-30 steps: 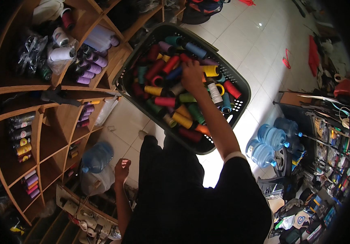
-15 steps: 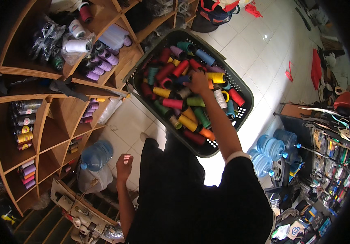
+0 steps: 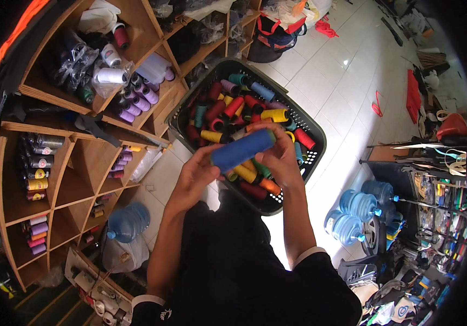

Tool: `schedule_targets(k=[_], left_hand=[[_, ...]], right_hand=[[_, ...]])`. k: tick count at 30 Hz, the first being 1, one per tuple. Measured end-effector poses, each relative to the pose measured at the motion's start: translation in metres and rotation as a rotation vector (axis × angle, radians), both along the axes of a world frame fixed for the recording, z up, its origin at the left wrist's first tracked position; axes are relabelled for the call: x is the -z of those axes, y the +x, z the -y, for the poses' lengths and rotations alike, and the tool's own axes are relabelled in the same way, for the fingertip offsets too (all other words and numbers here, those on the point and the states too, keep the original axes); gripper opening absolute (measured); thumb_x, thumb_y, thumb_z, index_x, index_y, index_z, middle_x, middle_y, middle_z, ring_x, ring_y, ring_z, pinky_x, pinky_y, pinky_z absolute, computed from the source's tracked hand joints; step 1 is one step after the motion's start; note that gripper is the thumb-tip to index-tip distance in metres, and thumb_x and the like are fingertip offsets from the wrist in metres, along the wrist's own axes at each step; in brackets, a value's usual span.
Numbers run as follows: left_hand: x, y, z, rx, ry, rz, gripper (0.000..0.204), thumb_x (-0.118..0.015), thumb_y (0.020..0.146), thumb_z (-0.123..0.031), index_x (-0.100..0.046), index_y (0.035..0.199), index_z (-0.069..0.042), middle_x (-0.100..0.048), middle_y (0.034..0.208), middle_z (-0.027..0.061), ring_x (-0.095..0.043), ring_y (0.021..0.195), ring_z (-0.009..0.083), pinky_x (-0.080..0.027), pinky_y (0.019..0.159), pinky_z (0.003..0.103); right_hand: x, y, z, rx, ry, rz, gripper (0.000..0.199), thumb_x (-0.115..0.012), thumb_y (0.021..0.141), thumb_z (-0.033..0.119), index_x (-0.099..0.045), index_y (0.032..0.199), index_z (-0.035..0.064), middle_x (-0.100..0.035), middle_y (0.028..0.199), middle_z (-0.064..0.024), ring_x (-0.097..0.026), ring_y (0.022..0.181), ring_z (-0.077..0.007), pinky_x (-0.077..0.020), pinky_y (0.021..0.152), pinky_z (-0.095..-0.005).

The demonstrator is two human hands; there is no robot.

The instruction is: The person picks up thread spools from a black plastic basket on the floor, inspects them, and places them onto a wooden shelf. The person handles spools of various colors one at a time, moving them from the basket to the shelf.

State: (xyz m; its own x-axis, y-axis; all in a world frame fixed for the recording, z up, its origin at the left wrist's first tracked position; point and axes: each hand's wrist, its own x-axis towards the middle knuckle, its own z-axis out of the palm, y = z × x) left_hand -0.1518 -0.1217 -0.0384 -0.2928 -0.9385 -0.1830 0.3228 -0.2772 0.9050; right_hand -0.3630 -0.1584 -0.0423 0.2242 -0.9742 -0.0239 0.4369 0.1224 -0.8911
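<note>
Both hands grip one blue thread spool point(image 3: 242, 150), held tilted above the near part of a dark plastic laundry basket point(image 3: 317, 142). The left hand point(image 3: 195, 176) has its fingers curled around the spool's lower left end, thumb lying along the side, so that end is buried in the palm. The right hand point(image 3: 279, 155) closes over the upper right end, fingers bent over the top and partly hiding it. The middle of the spool shows bare between the two hands. Below it the basket is heaped with thread spools in red, yellow, teal, green and orange point(image 3: 233, 108), none of them touching the held one. To the left stand wooden cubby shelves point(image 3: 70, 179) stocked with more spools, purple ones point(image 3: 135, 103) among them. Blue water jugs point(image 3: 359, 205) lie on the tiled floor to the right.
</note>
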Motion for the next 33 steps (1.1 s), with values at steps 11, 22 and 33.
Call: schedule_targets(k=[11,22,33], left_hand=[[-0.035,0.003,-0.014,-0.211,-0.166,0.056,0.044,-0.070,0.077,0.006,-0.047,0.114,0.003,-0.056,0.112,0.0162,-0.061,0.100,0.0213,-0.052,0.086,0.032],[-0.049,0.020,-0.024,-0.468,-0.224,0.146,0.041,-0.071,0.077,-0.009,-0.049,0.110,0.003,-0.061,0.102,0.0163,-0.066,0.079,0.0230,-0.053,0.071,0.031],[-0.066,0.040,-0.032,-0.565,-0.234,-0.011,0.038,-0.067,0.078,-0.001,-0.045,0.109,0.001,-0.059,0.107,0.0182,-0.066,0.086,0.0256,-0.053,0.080,0.034]], right_hand=[[-0.061,0.022,-0.020,0.336,-0.808,-0.991,0.037,-0.077,0.067,0.004,-0.071,0.100,0.0181,-0.046,0.115,-0.0108,-0.048,0.101,-0.0257,-0.0435,0.083,-0.0350],[-0.053,0.055,-0.026,0.117,-0.672,-0.625,0.011,-0.063,0.078,-0.001,-0.061,0.088,0.0029,-0.050,0.104,-0.0116,-0.051,0.095,-0.0265,-0.0450,0.079,-0.0335],[-0.045,0.069,-0.023,0.124,-0.348,-0.254,0.028,-0.066,0.079,0.003,-0.059,0.106,0.0015,-0.058,0.104,-0.0100,-0.056,0.094,-0.0164,-0.0449,0.082,-0.0293]])
